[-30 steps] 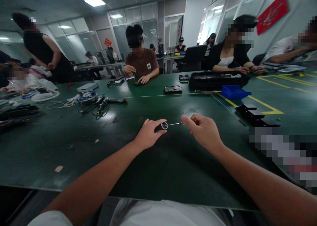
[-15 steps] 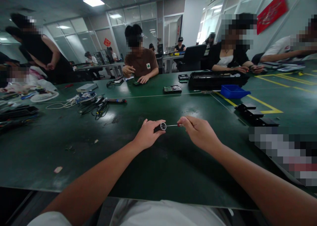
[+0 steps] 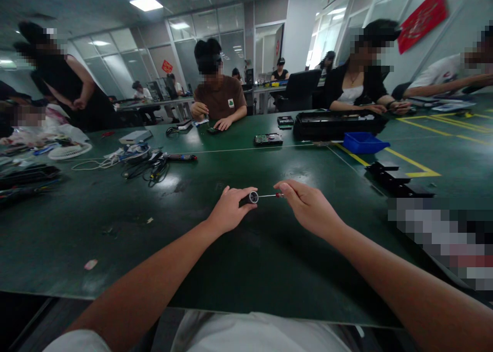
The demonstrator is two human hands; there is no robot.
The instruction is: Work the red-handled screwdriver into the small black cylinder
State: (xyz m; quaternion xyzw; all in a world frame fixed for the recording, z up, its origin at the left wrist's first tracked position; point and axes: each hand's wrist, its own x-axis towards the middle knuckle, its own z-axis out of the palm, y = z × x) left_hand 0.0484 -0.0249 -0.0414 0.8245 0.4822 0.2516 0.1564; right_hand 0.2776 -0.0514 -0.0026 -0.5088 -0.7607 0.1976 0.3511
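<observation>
My left hand [image 3: 232,207] is closed around a dark cylindrical part [image 3: 253,197] with a pale ring at its end, which faces right. The part's body is mostly hidden by the fingers, and I cannot tell its kind. In my right hand [image 3: 306,200] is a screwdriver [image 3: 278,195] with a red handle and a thin metal shaft. The shaft points left, and its tip reaches the ringed end of the part. Both hands are just above the green table [image 3: 246,270], near its middle.
Ahead lies a circuit-board device [image 3: 268,139]. To the right are a blue tray [image 3: 365,143], a long black casing [image 3: 339,125] and black brackets [image 3: 398,180]. Tangled cables [image 3: 154,164] and a dark pen-like tool [image 3: 182,157] lie left. A co-worker [image 3: 219,97] sits opposite.
The fingers of my right hand have opened slightly and shifted on the screwdriver handle. My left hand and the cylindrical part stay in place.
</observation>
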